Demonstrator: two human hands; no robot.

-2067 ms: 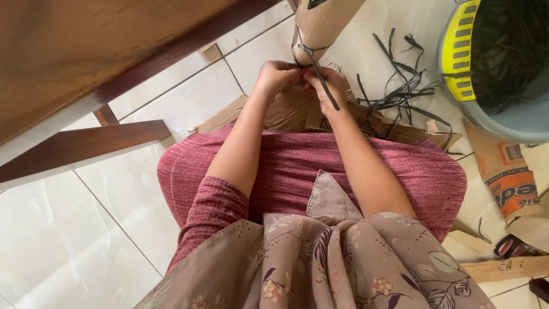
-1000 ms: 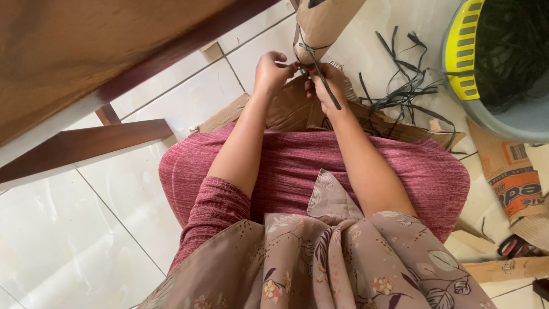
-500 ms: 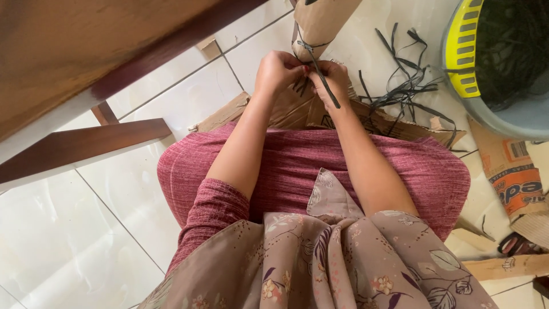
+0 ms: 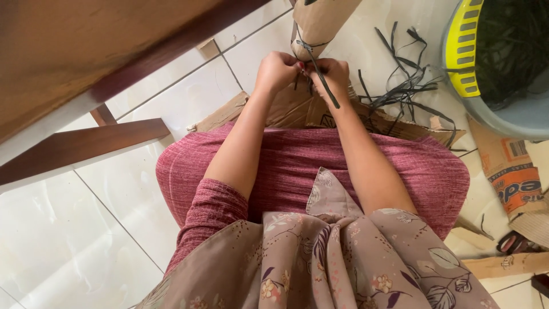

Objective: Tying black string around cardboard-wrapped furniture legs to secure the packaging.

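Observation:
A rolled cardboard tube (image 4: pixel 323 20) leans in from the top of the view, with a thin black strap (image 4: pixel 316 70) looped around its lower end. My left hand (image 4: pixel 278 71) and my right hand (image 4: pixel 331 77) are pressed together just below the tube, both pinching the strap. One end of the strap sticks out downward past my right fingers. Flat brown cardboard (image 4: pixel 297 109) lies under my hands, across my knees.
Loose black strap pieces (image 4: pixel 409 86) lie on the white tiled floor. A grey tub with a yellow slotted insert (image 4: pixel 492 63) stands at top right. Cardboard scraps (image 4: pixel 509 177) and scissors (image 4: pixel 514 243) lie at right. A wooden table (image 4: pixel 86 74) fills the upper left.
My hands have shifted slightly, drawing together on the strap at the tube's base. The tube has barely moved.

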